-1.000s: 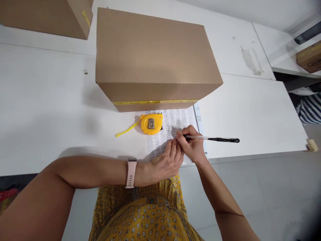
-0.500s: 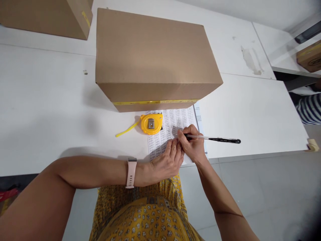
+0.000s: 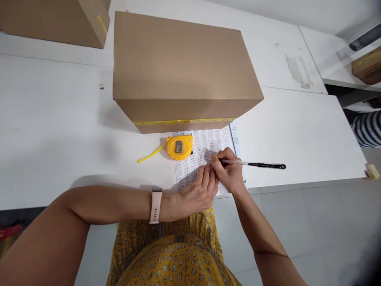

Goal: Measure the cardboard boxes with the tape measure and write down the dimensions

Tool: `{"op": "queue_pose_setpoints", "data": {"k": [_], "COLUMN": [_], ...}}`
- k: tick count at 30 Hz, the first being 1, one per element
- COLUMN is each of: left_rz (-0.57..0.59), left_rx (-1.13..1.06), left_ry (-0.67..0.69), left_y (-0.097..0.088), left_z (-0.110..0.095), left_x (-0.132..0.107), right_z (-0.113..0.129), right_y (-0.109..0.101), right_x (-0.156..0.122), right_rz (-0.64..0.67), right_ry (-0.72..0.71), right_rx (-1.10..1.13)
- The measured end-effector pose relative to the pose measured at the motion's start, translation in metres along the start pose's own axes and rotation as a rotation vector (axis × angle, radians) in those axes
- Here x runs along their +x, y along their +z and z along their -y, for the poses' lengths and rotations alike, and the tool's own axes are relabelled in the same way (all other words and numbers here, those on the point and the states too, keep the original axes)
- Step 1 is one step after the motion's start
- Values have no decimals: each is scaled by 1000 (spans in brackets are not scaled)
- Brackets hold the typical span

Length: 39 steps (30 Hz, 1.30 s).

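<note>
My right hand [image 3: 228,171] is closed around a clear pen with a black cap [image 3: 257,164], its tip resting on a printed sheet of small figures [image 3: 205,149] on the white table [image 3: 59,127]. My left hand [image 3: 198,192], with a pale pink watch at the wrist, lies flat on the lower part of the sheet, fingers stretched beside the right hand. A yellow tape measure [image 3: 179,146] sits on the sheet's left edge with a short length of tape pulled out leftward. Just behind stands a large closed cardboard box [image 3: 181,67] with yellow tape along its front.
A second cardboard box [image 3: 56,20] stands at the far left corner. Another box [image 3: 367,65] sits on a side table at the right, above a striped cloth [image 3: 367,129]. A roll of masking tape [image 3: 371,171] rests at the table's right corner.
The pen tip and right hand shift slightly over the sheet; nothing else has moved.
</note>
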State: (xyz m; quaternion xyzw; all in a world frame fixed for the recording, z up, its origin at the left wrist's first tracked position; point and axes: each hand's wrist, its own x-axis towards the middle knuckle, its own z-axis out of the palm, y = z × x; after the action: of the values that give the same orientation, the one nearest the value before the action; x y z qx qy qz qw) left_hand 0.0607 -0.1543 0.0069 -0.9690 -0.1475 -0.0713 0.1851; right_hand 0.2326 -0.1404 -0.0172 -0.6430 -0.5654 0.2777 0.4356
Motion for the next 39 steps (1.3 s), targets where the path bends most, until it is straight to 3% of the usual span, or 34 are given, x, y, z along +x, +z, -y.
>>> {"op": "queue_pose_setpoints", "data": {"k": [39], "left_rz": [-15], "left_rx": [12], "left_ry": [-12], "left_y": [2], "left_z": [-2], "left_x": [-1], "right_z": [1], "right_y": [-1], "right_x": [2], "right_rz": [-19], "right_ry": [5], "right_rx": [2]}}
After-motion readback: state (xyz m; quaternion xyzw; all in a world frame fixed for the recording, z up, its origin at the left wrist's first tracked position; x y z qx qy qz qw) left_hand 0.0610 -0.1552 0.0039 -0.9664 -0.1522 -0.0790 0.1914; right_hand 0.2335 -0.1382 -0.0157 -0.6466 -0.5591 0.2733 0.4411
